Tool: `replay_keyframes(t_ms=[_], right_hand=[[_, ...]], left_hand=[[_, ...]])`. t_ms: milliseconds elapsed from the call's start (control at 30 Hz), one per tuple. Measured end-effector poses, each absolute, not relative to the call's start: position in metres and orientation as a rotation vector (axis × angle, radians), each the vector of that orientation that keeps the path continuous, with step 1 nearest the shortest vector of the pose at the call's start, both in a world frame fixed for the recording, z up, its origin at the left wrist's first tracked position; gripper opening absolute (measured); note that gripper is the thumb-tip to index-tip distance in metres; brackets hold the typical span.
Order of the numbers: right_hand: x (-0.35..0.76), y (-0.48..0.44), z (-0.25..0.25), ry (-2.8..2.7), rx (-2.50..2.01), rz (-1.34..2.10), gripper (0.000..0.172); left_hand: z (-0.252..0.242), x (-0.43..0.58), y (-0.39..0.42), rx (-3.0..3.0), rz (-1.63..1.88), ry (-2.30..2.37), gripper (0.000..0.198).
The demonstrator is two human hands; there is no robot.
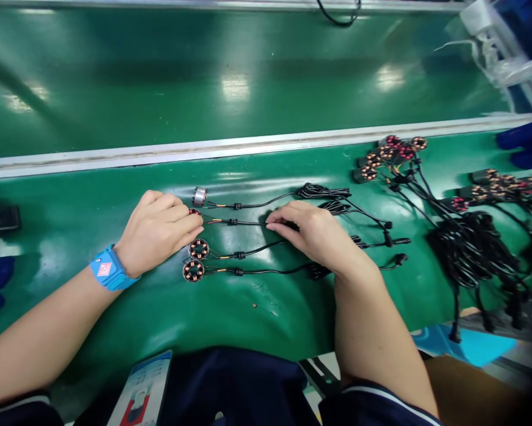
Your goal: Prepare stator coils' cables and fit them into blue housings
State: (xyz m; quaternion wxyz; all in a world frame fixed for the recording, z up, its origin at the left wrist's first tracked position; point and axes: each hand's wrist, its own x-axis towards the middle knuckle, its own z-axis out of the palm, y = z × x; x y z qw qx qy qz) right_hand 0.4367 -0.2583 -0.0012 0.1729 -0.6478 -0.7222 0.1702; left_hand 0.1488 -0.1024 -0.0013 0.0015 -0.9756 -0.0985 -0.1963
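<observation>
My left hand point(161, 223) is closed, its fingers round a motor stator point(195, 211) that shows only a little red and metal rim past the fingertips. Above it stands a silver-sided stator point(199, 196) on edge. Two ring stators with copper windings, an upper one point(199, 249) and a lower one point(193, 271), lie flat below. Thin coloured leads run from each into a black cable. My right hand point(308, 228) pinches the black cable point(250, 223) of the held stator between thumb and fingers. Coiled cable point(321, 191) lies beyond that hand, partly hidden by it.
On the right sit a cluster of stators point(383, 155), a heap of bundled black cables point(472, 248) and more stators point(499, 184). A pale ledge point(168, 152) crosses the green table point(248, 325) at the back. Below the right edge is a blue bin point(474, 346).
</observation>
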Motion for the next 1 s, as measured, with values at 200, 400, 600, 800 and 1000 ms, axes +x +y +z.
replay_keyframes(t_ms=[200, 400, 600, 800, 1000], right_hand=[[0.437, -0.258, -0.003, -2.014, -1.842, 0.518, 0.012], [0.437, -0.257, -0.003, -1.997, -1.847, 0.533, 0.011], [0.437, -0.258, -0.001, -2.003, -1.844, 0.533, 0.009], [0.440, -0.261, 0.000, -2.008, -1.848, 0.562, 0.012], [0.440, -0.261, 0.001, -1.979, -1.852, 0.585, 0.012]], left_hand=[[-0.005, 0.149, -0.103, -3.083, -0.624, -0.339, 0.013], [-0.009, 0.150, -0.103, -3.132, -0.642, -0.430, 0.016], [-0.010, 0.147, -0.103, -3.261, -0.671, -0.580, 0.024], [-0.006, 0.139, -0.103, -3.379, -0.699, -0.593, 0.016], [-0.002, 0.147, -0.104, -3.432, -0.664, -0.641, 0.013]])
